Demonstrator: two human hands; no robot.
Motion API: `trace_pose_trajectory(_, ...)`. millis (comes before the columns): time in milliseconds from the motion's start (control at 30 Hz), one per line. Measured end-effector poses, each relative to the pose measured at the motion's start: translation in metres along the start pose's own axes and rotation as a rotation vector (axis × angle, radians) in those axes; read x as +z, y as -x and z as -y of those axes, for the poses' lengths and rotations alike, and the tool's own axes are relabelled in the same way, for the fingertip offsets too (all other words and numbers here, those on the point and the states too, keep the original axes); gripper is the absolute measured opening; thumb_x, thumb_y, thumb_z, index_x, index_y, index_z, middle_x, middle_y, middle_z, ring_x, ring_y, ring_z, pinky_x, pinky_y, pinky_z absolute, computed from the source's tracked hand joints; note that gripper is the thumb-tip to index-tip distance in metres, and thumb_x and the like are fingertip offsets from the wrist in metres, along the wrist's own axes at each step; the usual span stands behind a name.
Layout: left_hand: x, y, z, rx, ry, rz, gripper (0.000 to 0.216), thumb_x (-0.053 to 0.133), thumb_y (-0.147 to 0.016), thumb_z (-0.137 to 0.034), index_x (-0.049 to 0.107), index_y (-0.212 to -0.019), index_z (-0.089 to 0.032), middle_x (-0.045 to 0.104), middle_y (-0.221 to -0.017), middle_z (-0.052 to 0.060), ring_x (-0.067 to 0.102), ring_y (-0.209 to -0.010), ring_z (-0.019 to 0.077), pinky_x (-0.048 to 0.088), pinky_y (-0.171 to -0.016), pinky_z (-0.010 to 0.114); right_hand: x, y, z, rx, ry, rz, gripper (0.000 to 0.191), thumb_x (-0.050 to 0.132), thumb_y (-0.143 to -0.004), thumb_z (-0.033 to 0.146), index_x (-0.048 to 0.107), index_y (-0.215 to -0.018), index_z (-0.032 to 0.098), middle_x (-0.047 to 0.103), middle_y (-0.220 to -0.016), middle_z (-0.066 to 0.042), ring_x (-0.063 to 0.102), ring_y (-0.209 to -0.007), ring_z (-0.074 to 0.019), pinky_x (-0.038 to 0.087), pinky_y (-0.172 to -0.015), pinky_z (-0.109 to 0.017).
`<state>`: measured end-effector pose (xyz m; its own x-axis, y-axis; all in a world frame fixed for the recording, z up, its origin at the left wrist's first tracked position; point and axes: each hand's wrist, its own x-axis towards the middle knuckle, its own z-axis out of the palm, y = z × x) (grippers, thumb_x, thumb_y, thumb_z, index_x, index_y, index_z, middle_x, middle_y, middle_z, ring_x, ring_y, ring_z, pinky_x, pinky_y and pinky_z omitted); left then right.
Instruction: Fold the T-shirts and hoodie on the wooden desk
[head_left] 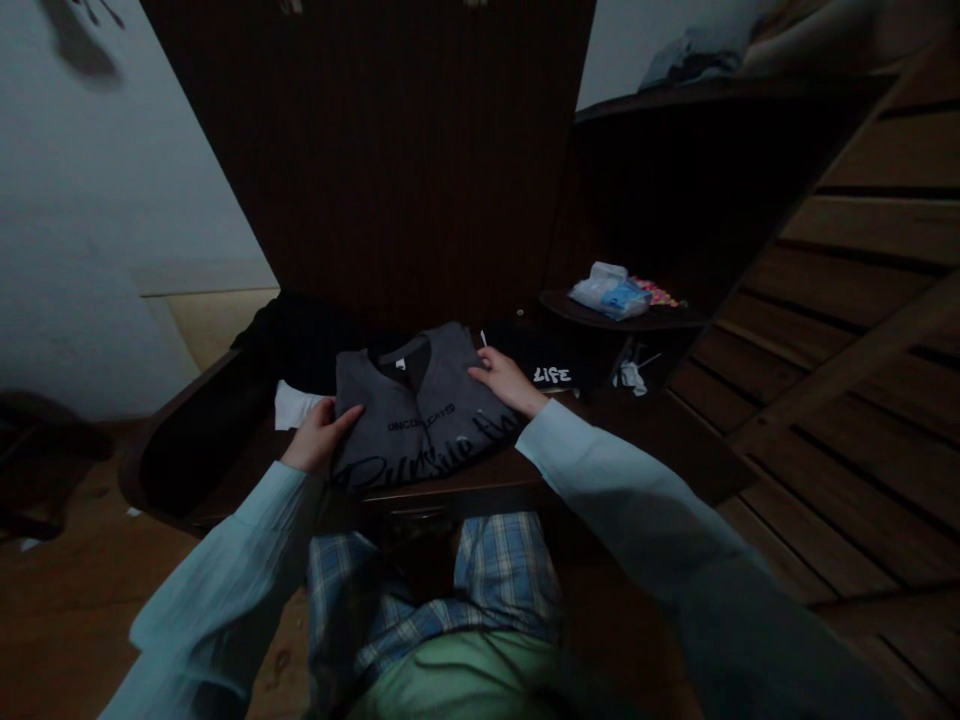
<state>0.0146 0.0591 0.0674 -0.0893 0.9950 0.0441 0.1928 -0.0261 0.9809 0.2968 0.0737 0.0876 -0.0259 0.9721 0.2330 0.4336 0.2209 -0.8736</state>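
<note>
A grey shirt (442,385) with dark lettering lies folded into a compact shape on the dark wooden desk top, collar pointing away from me. My left hand (321,437) grips its left edge, thumb on top and the other fingers partly hidden beneath. At the opposite edge, near the shoulder, my right hand (506,380) pinches the fabric between thumb and fingers. A white cloth or paper piece (294,406) sits just beyond my left hand. Dark fabric with white lettering (553,375) lies to the right of the shirt.
Black clothing (300,340) is heaped at the back left. A small corner shelf (626,318) holds a blue-and-white plastic packet (613,293) and something colourful. Crumpled white material (634,377) lies below it. Wooden slats (847,400) stand at the right.
</note>
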Motion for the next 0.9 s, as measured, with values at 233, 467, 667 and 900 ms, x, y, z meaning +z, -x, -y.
trace_pose_trajectory(233,0.066,-0.021,-0.07,0.218,0.138,0.082,0.024,0.056,-0.066,-0.023,0.053,-0.088,-0.016,0.063,-0.081,0.0,0.06,-0.079,0.0165,0.048,-0.073,0.029,-0.108,-0.025,-0.001,-0.312,0.104,-0.408,0.03,0.053,-0.074,0.022,0.043,-0.102,0.021,0.056,-0.094,-0.002,0.055,-0.084,-0.0154,0.045,-0.075,-0.032)
trace_pose_trajectory(467,0.201,-0.069,-0.072,0.393,0.22,0.01,0.022,0.053,-0.07,-0.008,0.042,-0.087,-0.017,0.059,-0.085,0.003,0.058,-0.082,0.0136,0.044,-0.076,0.028,-0.183,-0.041,-0.034,-0.372,0.643,-0.591,0.018,0.038,-0.075,0.01,0.052,-0.081,0.02,0.056,-0.084,-0.007,0.052,-0.089,-0.0222,0.039,-0.085,-0.04)
trace_pose_trajectory(667,0.248,-0.081,-0.054,0.435,0.04,0.019,0.007,0.049,-0.072,-0.01,0.052,-0.069,-0.016,0.06,-0.078,0.003,0.057,-0.08,0.0155,0.042,-0.079,0.029,-0.195,-0.041,-0.066,-0.341,0.74,-0.491,0.025,0.036,-0.076,0.009,0.058,-0.086,0.016,0.06,-0.092,-0.011,0.053,-0.094,-0.0235,0.038,-0.088,-0.039)
trace_pose_trajectory(900,0.26,-0.084,-0.006,0.33,-0.125,0.228,0.024,0.061,-0.07,-0.02,0.058,-0.094,-0.016,0.057,-0.105,0.01,0.051,-0.105,0.0221,0.034,-0.095,0.034,-0.162,-0.035,-0.107,-0.132,1.021,-0.186,0.042,0.036,-0.078,0.008,0.052,-0.117,0.014,0.051,-0.118,-0.017,0.048,-0.108,-0.0262,0.039,-0.09,-0.036)
